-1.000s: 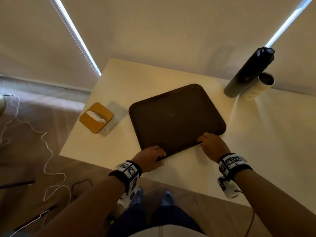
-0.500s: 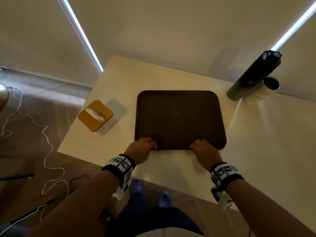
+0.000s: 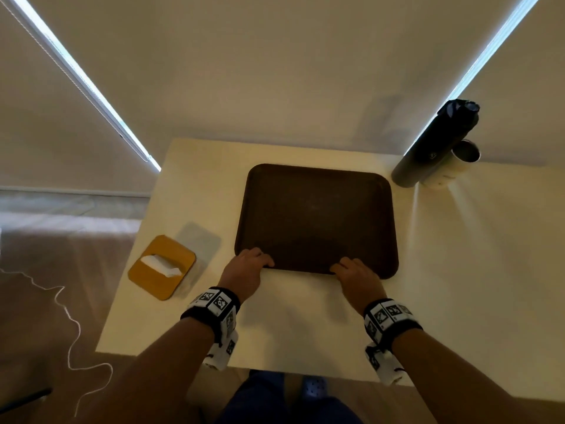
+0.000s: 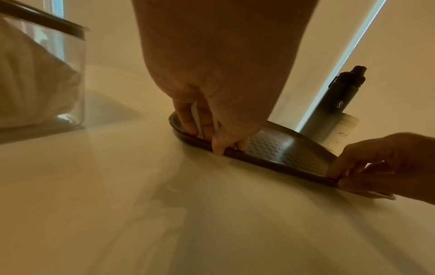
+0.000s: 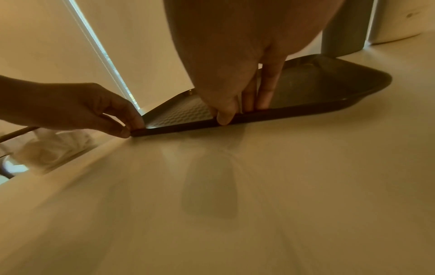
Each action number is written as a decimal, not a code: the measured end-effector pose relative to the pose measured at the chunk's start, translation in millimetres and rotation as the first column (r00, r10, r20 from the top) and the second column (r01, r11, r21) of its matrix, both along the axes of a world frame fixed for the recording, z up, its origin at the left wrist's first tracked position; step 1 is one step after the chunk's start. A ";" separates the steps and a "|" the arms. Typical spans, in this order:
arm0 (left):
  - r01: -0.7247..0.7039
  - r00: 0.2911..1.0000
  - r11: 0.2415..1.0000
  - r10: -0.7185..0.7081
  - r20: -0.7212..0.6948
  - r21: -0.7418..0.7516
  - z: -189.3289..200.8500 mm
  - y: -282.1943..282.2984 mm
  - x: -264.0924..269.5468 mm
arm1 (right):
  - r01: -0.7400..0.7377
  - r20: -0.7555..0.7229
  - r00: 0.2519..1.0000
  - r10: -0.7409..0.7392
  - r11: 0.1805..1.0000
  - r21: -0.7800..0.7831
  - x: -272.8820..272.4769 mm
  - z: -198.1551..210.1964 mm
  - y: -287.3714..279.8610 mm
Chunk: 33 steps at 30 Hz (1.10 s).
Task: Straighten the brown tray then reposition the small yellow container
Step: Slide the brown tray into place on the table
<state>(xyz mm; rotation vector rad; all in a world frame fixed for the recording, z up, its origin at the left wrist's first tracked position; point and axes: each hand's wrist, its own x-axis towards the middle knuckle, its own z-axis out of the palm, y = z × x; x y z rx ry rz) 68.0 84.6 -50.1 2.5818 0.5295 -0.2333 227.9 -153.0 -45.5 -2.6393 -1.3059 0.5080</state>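
The brown tray (image 3: 316, 215) lies flat in the middle of the white table (image 3: 299, 332), its edges square with the table's edges. My left hand (image 3: 260, 263) pinches the tray's near rim close to the left corner, thumb outside and fingers inside the tray (image 4: 282, 148). My right hand (image 3: 345, 266) pinches the same near rim further right, seen in the right wrist view (image 5: 237, 111) with its thumb on the rim's outer face. The small yellow container (image 3: 162, 267), a yellow-lidded clear box with white tissue sticking out, stands near the table's left edge, left of my left hand.
A tall dark bottle (image 3: 434, 148) and a white cylindrical canister (image 3: 455, 166) stand at the table's back right, just beyond the tray's far right corner. Pale window blinds hang behind the table. A white cable (image 3: 70, 332) trails on the floor to the left.
The tray has turned clockwise from a skewed position to square with the table. Both hands kept hold of its near rim and moved with it.
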 end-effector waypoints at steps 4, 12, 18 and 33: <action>0.020 1.000 1.000 -0.019 0.018 -0.006 1.5 20.4 15.9 | 0.040 0.012 0.999 -0.039 0.999 -0.005 10.8 2.0 20.7; 0.000 1.000 1.000 0.000 0.015 -0.014 1.4 52.1 27.2 | 0.090 0.010 0.996 -0.091 0.995 0.050 20.1 -2.3 53.8; -0.018 0.999 1.000 0.019 0.045 -0.005 -1.1 61.0 26.2 | 0.091 0.026 0.995 -0.093 0.994 0.059 21.7 -3.5 66.6; -0.025 1.000 1.000 0.025 0.017 -0.014 4.8 60.9 26.1 | 0.029 0.058 0.998 -0.029 1.000 0.002 24.6 -5.7 69.1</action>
